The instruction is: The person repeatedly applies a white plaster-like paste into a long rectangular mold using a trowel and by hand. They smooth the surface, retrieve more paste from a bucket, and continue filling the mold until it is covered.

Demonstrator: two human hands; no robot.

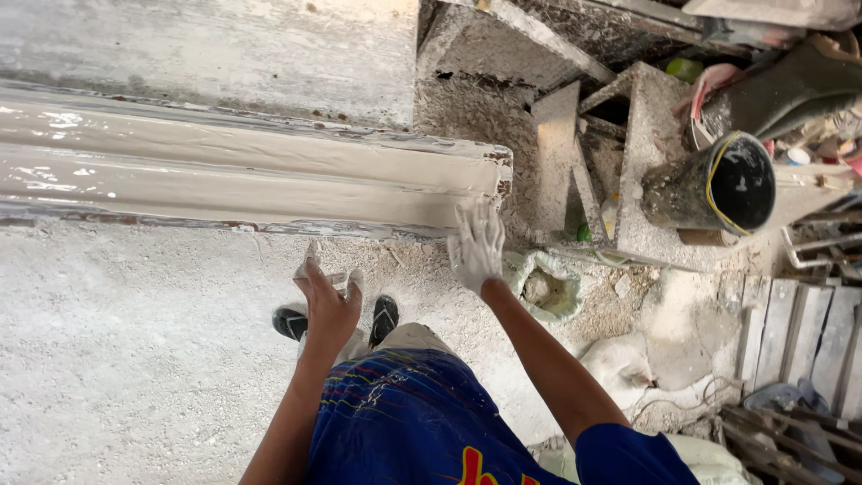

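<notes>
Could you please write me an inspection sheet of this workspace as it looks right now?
Surface: rough floor, dusted with white powder and crumbs.
Job's things: long mould filled with wet grey-beige plaster, its near end at the right hand.
Clutter: black bucket lying on its side, crumpled sack, grey slabs leaning together, wooden planks.
Grippers: right hand plaster-coated, fingers spread on the mould's end; left hand open, holding nothing, beside the mould.
Cables: nothing seen.
Surroundings: the person's black sandals on the floor; rubble heaped at right.
</notes>
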